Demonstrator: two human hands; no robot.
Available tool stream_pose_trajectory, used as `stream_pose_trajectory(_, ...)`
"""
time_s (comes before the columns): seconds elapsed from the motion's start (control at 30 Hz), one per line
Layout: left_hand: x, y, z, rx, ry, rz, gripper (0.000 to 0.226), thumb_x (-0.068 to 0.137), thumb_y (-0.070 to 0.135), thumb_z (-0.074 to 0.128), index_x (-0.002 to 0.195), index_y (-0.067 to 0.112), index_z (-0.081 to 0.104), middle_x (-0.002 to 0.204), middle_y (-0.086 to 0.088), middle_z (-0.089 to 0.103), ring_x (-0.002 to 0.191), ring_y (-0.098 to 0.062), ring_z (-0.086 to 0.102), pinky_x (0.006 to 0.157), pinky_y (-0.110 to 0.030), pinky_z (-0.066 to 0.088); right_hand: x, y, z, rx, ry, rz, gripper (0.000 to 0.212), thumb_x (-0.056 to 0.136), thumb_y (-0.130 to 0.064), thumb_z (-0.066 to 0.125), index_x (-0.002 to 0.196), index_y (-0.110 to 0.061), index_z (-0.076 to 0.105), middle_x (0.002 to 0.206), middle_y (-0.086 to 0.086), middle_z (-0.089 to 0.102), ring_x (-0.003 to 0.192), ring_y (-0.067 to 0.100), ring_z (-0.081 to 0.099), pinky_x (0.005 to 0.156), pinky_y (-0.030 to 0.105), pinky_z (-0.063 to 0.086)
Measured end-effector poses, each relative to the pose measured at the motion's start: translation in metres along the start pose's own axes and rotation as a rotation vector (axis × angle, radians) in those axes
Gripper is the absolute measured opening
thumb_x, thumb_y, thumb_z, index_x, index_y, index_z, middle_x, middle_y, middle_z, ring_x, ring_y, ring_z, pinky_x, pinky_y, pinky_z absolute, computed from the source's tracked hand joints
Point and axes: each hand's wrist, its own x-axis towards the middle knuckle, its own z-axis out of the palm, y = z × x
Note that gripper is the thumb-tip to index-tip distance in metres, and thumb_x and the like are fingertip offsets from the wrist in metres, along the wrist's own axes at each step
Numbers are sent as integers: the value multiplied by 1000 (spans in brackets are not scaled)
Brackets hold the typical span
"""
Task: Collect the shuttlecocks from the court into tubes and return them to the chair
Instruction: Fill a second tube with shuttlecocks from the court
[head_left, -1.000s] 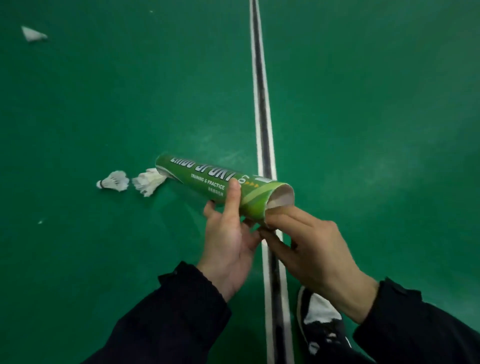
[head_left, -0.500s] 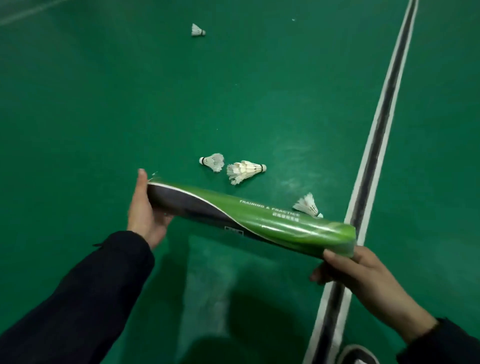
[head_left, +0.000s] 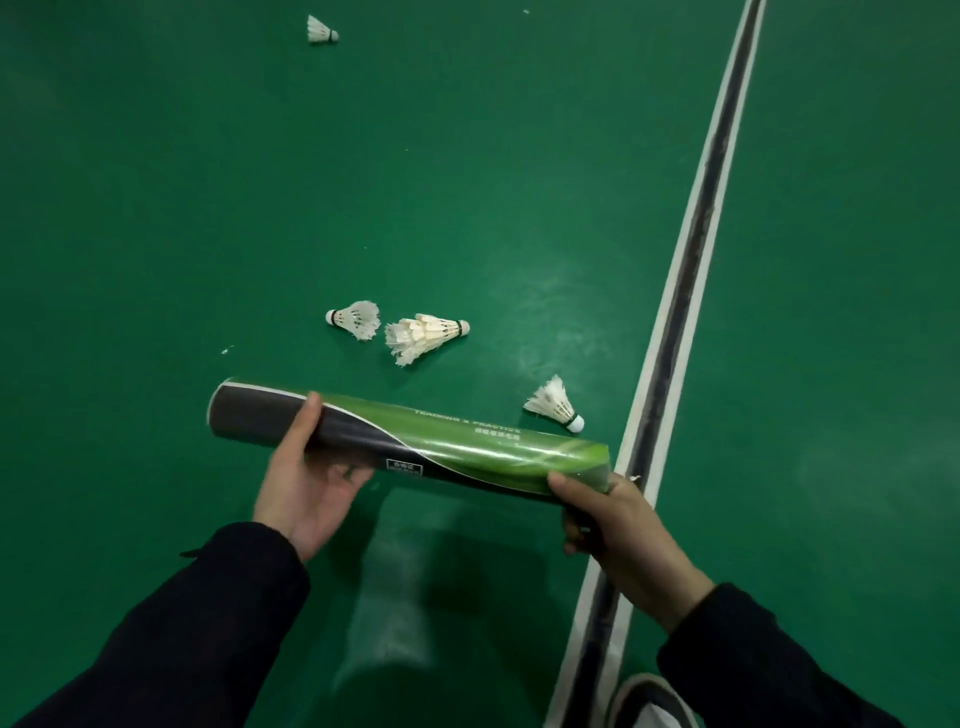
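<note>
A green and black shuttlecock tube (head_left: 410, 447) is held nearly level above the green court floor (head_left: 208, 208), its black end to the left and its green end to the right. The black part is gripped by the left hand (head_left: 306, 483), whose fingers are curled under it with the thumb laid over the top. The green end is gripped by the right hand (head_left: 618, 525), with the thumb pressed on the tube's side and the fingers wrapped beneath. Just beyond the tube, a shuttlecock (head_left: 555, 404) lies on the floor near the white court line (head_left: 675, 312). Two more shuttlecocks (head_left: 423, 335) lie side by side farther out, their feathers almost touching. Another single shuttlecock (head_left: 320, 30) lies well apart near the top edge. Dark sleeves (head_left: 197, 634) cover both forearms, and a shoe (head_left: 654, 701) is seen at the bottom edge beside the line.
</note>
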Motion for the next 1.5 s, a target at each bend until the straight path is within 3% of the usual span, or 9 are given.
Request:
stream_pose_trajectory(0.23, -5, -12, 7, 83, 106, 65, 36, 91, 39, 72, 119, 19, 65, 124, -9, 73, 118, -24, 69, 88, -44, 61, 41, -11, -19, 25, 335, -187, 48, 104, -51, 44, 96, -14, 74, 89, 3, 75, 48, 12, 48, 48, 26, 37)
stream_pose_trajectory(0.33, -9, -2, -11, 101, 187, 83, 36, 94, 47, 66, 122, 24, 65, 125, -7, 70, 122, -25, 63, 92, -45, 52, 91, -20, -35, -636, 373, -376, 26, 100, -33, 57, 125, -32, 66, 135, -7, 67, 80, 11, 61, 81, 37, 59)
stream_pose_trajectory(0.4, -13, 1, -17, 108, 234, 81, 40, 94, 52, 64, 124, 27, 65, 125, -7, 68, 122, -26, 60, 92, -46, 51, 127, -17, -42, -1232, 167, -425, 60, 95, -23, 59, 151, -40, 42, 163, -13, 37, 107, 17, 65, 97, 40, 55)
stream_pose_trajectory(0.53, -21, 4, -24, 110, 295, 103, 56, 93, 62, 59, 136, 26, 62, 125, -2, 72, 119, -23, 62, 88, -44, 51, 155, -11, -49, -1870, 95, -502, 60, 92, -24, 60, 148, -34, 40, 145, -4, 50, 114, 28, 60, 83, 41, 57)
stream_pose_trajectory(0.67, -19, 9, -25, 82, 310, 115, 61, 92, 64, 58, 138, 25, 62, 123, -2, 73, 113, -21, 64, 85, -42, 54, 134, -11, -58, -1514, 235, -456, 20, 96, -30, 64, 110, -16, 70, 93, -1, 55, 88, 27, 66, 69, 34, 48)
stream_pose_trajectory(0.9, -3, 2, -16, 53, 335, 87, 56, 89, 66, 63, 128, 27, 64, 119, -6, 71, 118, -25, 60, 86, -44, 56, 4, -37, 8, -100, 198, -727, 12, 85, -16, 74, 90, -6, 71, 82, 19, 66, 73, 19, 59, 70, 25, 51)
stream_pose_trajectory(1.17, -16, 4, -13, 73, 296, 108, 47, 92, 64, 58, 119, 26, 65, 121, -7, 72, 114, -24, 65, 88, -44, 56, 4, -17, 52, -637, -175, -723, 20, 96, -16, 58, 80, -27, 62, 74, -17, 53, 68, 1, 48, 64, 18, 37)
stream_pose_trajectory(1.37, -42, 24, -31, 95, 302, 147, 48, 94, 65, 54, 117, 24, 67, 118, -2, 73, 112, -22, 66, 91, -43, 56, -10, -31, 79, -685, -598, -167, 61, 82, -48, 44, 123, -8, 64, 95, 20, 66, 75, 22, 66, 69, 40, 58)
stream_pose_trajectory(1.5, -39, 30, -45, 41, 284, 119, 48, 96, 61, 55, 123, 23, 65, 125, -5, 72, 116, -24, 65, 83, -42, 56, -4, -27, 112, -807, -506, -233, 11, 92, -45, 60, 101, -45, 68, 78, -6, 61, 72, 21, 65, 67, 42, 61)
